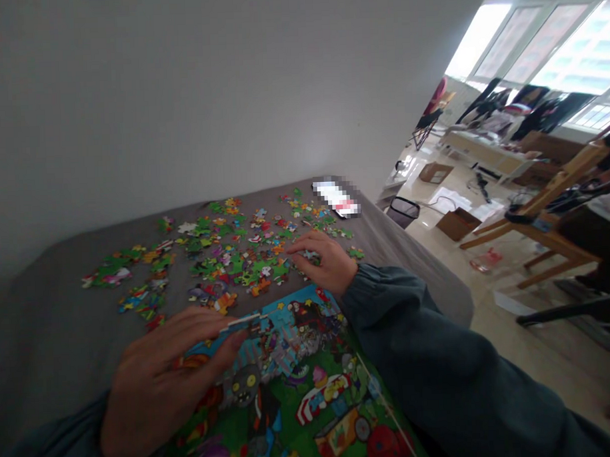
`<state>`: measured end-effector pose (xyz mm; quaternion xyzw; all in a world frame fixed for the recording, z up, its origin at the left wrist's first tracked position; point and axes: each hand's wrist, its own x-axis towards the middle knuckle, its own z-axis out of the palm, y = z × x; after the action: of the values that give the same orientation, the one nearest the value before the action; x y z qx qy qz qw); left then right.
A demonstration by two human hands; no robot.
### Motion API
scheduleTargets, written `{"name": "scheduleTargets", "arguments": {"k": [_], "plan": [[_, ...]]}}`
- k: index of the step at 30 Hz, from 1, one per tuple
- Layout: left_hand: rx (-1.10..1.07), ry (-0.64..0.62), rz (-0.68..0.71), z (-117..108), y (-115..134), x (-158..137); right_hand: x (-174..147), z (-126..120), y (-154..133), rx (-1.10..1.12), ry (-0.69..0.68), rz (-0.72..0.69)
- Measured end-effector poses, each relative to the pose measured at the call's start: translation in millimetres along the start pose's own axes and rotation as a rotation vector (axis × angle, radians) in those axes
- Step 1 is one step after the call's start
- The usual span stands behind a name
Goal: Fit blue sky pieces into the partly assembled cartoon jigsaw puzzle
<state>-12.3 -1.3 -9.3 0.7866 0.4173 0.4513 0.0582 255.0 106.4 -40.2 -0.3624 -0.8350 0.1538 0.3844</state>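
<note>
Left hand (163, 380) flat, fingers spread on puzzle board (311, 395), right hand (322, 260) loosely curled, fingertips touching loose pieces (236, 257)

Puzzle board (310, 388): colourful cartoon pic, flat at table's near edge, partly assembled, top-left part under left hand (160, 383). Loose puzzle pieces (226, 254): mostly green/multicolour, scattered flat across table's middle toward far edge; right hand (323, 261) rests on pieces at the scatter's right side.

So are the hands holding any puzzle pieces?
Cannot tell for sure. The left hand lies flat on the puzzle picture; the right hand touches loose pieces, fingers down.
</note>
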Motion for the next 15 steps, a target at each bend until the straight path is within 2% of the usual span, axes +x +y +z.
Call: {"name": "scheduleTargets", "arguments": {"k": [2,4,6,11,15], "plan": [[-0.004,-0.002,-0.058,-1.3,1.3,1.6,-0.2,-6.7,-10.1,0.024,-0.182,-0.046],[0.001,0.006,-0.126,-2.5,1.9,3.7,-3.2,-11.4,-27.7,0.026,-0.428,-0.085],[0.02,0.011,-0.196,-3.5,1.9,5.7,-8.5,-12.2,-47.4,-0.05,-0.592,-0.07],[0.019,-0.021,-0.332,-3.5,1.7,8.8,-19.9,-5.5,-77.5,-0.294,-0.778,-0.05],[0.013,-0.043,-0.382,-1.8,1.4,8.1,-19.1,-6.2,-76.9,-0.241,-0.86,-0.096]]}}
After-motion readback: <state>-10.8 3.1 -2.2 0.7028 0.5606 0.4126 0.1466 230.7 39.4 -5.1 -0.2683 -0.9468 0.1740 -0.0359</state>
